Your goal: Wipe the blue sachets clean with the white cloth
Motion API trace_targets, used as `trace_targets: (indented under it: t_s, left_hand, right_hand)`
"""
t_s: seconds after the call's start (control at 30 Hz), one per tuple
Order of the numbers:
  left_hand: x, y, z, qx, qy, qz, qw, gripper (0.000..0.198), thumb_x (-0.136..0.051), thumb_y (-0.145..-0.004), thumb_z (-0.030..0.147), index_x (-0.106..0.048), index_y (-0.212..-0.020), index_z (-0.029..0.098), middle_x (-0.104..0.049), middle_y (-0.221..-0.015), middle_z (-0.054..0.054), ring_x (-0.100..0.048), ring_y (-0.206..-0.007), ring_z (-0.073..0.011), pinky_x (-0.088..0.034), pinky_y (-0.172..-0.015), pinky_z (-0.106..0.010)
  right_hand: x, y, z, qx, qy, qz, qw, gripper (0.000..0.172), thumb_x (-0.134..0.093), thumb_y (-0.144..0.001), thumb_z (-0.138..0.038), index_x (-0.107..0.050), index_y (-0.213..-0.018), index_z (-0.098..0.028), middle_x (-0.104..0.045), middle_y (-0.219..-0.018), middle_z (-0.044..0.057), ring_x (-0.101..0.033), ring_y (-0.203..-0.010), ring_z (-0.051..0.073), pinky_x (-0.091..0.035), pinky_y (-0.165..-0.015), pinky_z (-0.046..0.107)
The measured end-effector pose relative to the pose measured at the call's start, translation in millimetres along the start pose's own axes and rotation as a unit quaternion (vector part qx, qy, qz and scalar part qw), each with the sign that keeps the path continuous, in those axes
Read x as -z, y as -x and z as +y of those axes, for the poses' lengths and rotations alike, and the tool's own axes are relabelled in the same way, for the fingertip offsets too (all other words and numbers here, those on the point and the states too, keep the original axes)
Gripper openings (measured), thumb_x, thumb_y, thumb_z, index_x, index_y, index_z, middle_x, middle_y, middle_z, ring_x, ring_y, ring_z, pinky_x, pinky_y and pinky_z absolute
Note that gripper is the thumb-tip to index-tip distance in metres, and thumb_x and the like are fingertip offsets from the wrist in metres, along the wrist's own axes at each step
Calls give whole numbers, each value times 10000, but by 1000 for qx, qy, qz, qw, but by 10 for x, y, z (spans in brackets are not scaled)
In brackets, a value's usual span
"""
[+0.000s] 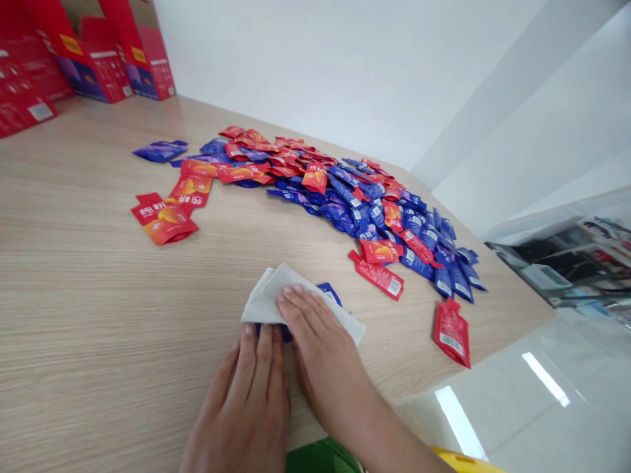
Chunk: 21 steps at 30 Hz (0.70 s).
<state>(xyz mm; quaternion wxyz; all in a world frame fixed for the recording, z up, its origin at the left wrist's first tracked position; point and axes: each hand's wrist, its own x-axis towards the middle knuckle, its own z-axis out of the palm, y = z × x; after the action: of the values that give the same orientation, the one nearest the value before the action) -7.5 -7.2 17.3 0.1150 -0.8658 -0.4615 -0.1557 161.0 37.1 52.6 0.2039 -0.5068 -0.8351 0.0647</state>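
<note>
My right hand [315, 341] lies flat with fingers stretched out on a white cloth [276, 295], pressing it onto a blue pouch [329, 291] on the wooden table [73, 315]. Only a corner of that pouch shows past the cloth. My left hand [249, 401] rests beside it, fingers together and flat, fingertips touching the near edge of the cloth and the pouch. Neither hand grips anything.
A long heap of several red and blue pouches [345, 197] spreads across the table behind the cloth. Loose red pouches lie at the left [165, 220] and the right edge [451, 332]. Red cartons [98, 59] stand at the back left. The table's edge runs close on the right.
</note>
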Motion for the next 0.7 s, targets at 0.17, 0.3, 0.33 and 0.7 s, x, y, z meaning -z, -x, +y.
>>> trace_targets:
  t_s: [0.17, 0.3, 0.33, 0.7]
  left_hand:
    - [23, -31, 26, -2, 11, -9, 1000, 611, -421, -982, 302, -520, -1518, 26, -516, -1623, -216, -500, -1498, -392, -476, -1190, -505]
    - [49, -35, 43, 0, 11, 8, 1000, 618, -429, -985, 270, -472, -1526, -24, -492, -1631, -242, -471, -1516, -400, -452, -1208, -504]
    - [55, -36, 41, 4, 7, 24, 1000, 617, -438, -982, 259, -465, -1528, -28, -496, -1629, -242, -476, -1515, -389, -453, -1206, -490]
    - [118, -61, -19, -19, -53, -3, 998, 478, -428, -971, 253, -674, -1319, 37, -725, -1358, -236, -690, -1266, -381, -548, -1082, -524]
  right_hand:
    - [99, 228, 305, -79, 37, 51, 995, 601, -404, -978, -8, -534, -1551, -131, -573, -1596, 166, -509, -1519, 264, -443, -1260, 558]
    - [173, 342, 421, -152, 24, 94, 984, 494, -408, -1066, -144, -558, -1537, -153, -603, -1563, 186, -566, -1470, 301, -470, -1218, 611]
    - [190, 348, 418, -168, 12, 106, 980, 473, -403, -1084, -181, -569, -1526, -153, -612, -1554, 185, -579, -1458, 304, -468, -1216, 615]
    - [143, 162, -158, 0, -51, 33, 998, 600, -399, -1037, -43, -460, -1611, -207, -563, -1623, 60, -437, -1562, 169, -403, -1297, 428]
